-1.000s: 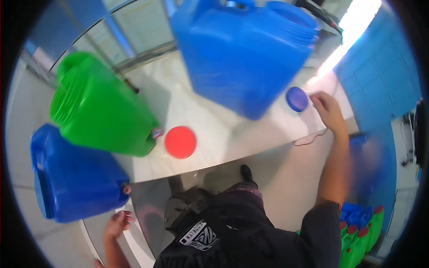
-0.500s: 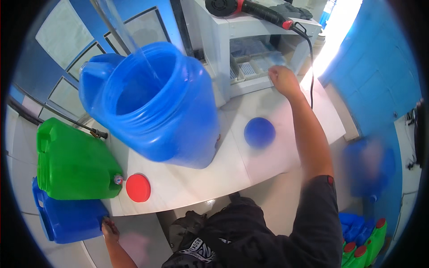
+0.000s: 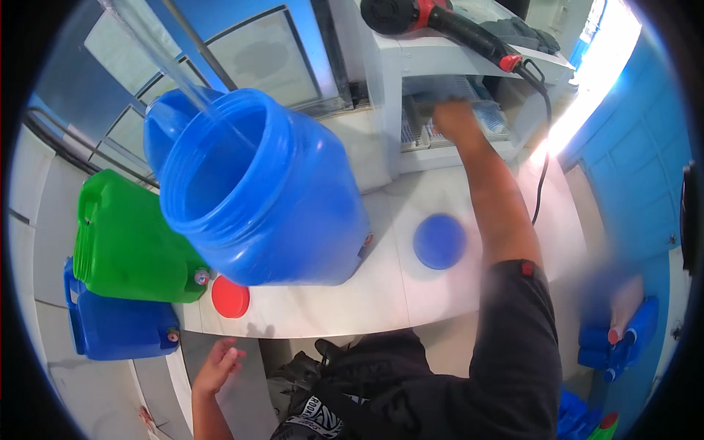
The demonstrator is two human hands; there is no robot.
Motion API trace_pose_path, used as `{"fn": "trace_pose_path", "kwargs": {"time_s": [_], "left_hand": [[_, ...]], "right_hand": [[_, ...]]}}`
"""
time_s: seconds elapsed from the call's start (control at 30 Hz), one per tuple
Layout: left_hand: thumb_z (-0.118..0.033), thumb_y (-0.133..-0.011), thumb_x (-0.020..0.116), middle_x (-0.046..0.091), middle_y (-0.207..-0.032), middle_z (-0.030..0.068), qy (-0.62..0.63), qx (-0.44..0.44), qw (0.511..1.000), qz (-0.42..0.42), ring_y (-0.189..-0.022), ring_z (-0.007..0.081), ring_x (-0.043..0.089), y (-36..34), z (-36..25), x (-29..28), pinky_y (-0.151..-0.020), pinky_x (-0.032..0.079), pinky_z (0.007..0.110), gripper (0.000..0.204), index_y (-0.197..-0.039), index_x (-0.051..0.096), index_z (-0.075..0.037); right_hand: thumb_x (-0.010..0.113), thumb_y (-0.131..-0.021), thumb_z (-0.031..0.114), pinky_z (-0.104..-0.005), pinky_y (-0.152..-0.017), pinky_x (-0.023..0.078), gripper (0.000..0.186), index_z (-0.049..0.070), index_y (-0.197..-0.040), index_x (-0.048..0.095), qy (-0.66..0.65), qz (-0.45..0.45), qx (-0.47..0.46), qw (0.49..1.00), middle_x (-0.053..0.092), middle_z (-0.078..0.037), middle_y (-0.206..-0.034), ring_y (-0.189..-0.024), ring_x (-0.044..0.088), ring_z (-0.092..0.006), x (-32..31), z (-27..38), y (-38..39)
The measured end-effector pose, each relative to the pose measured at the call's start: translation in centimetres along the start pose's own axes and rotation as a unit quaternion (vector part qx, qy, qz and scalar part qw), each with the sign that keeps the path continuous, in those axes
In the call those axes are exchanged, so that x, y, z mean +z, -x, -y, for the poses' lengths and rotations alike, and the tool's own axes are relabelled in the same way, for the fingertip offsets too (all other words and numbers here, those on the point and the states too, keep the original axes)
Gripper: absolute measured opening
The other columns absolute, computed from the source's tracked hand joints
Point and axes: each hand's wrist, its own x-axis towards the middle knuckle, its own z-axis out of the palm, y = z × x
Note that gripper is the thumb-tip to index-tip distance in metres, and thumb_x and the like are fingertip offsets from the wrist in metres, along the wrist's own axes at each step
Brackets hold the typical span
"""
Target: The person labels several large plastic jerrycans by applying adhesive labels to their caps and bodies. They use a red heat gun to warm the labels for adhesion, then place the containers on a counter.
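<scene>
My right hand (image 3: 456,121) reaches into the open shelf of the white cabinet (image 3: 381,95), over the shallow white baskets (image 3: 419,136) of small items. Its fingers are hidden and blurred. Low in front of the counter, my left hand (image 3: 218,367) hangs empty, fingers loosely bent and apart, near the red cap (image 3: 230,297). A large blue jug (image 3: 293,198) stands uncapped on the counter; a clear stream or tube (image 3: 191,92) enters its wide mouth. The round blue cap (image 3: 439,241) lies to its right, below my right forearm.
Left stand a green jug (image 3: 132,242) and a lower blue container (image 3: 125,323). A black-and-red dryer-like tool (image 3: 462,33) rests on the cabinet, its black cord (image 3: 546,147) hanging over the counter. Several blue containers (image 3: 623,337) are at far right. The counter (image 3: 352,304) curves before me.
My right hand has moved from the shelf's front edge deeper over the baskets. My left hand has left the lower blue container's spigot and moved right. The view has shifted.
</scene>
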Motion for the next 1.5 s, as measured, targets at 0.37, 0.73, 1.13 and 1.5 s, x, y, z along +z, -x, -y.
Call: {"fn": "trace_pose_path", "kwargs": {"time_s": [0.37, 0.73, 1.13, 1.5], "left_hand": [[-0.032, -0.096, 0.066, 0.061, -0.122, 0.0103, -0.083, 0.305, 0.939, 0.138, -0.109, 0.0165, 0.056, 4.2, -12.2, 6.8, -0.096, 0.046, 0.034, 0.056, -0.137, 0.046, 0.0], [-0.017, -0.099, 0.065, 0.071, -0.101, 0.0052, 0.145, 0.341, 0.917, 0.147, -0.087, 0.0089, 0.065, 2.5, -16.5, 15.2, -0.076, 0.052, 0.025, 0.037, -0.128, 0.051, 0.002], [-0.004, -0.093, 0.07, 0.07, -0.103, 0.0133, 0.201, 0.389, 0.885, 0.156, -0.091, 0.0106, 0.066, 1.7, -14.4, 16.2, -0.077, 0.053, 0.024, 0.038, -0.121, 0.045, 0.0], [0.002, -0.095, 0.058, 0.069, -0.114, 0.01, 0.098, 0.485, 0.869, -0.032, -0.087, 0.0092, 0.064, 0.4, -13.1, 15.5, -0.076, 0.055, 0.025, 0.011, -0.105, 0.061, 0.004]], "right_hand": [[0.069, -0.087, 0.03, -0.047, -0.086, 0.047, 0.019, 0.013, -0.088, 0.078, -0.283, -0.239, 0.084, 0.925, 0.074, -0.012, -0.088, -0.091, 0.067, -0.031, -10.4, 4.6, 14.1], [0.076, -0.083, 0.021, -0.0383, -0.084, 0.046, 0.033, 0.006, -0.111, 0.069, -0.461, -0.22, -0.101, 0.854, 0.066, -0.007, -0.107, -0.096, 0.06, -0.0205, -18.0, 25.8, 34.4], [0.063, -0.1, 0.011, -0.0234, -0.07, 0.046, 0.013, -0.002, -0.101, 0.063, -0.715, -0.074, 0.084, 0.69, 0.067, -0.003, -0.086, -0.078, 0.057, -0.0059, -14.5, 27.7, 35.1], [0.067, -0.098, 0.016, -0.0291, -0.084, 0.05, 0.017, 0.001, -0.105, 0.065, -0.774, -0.059, -0.01, 0.631, 0.063, -0.012, -0.117, -0.102, 0.059, -0.0115, -13.1, 28.1, 33.4]]}}
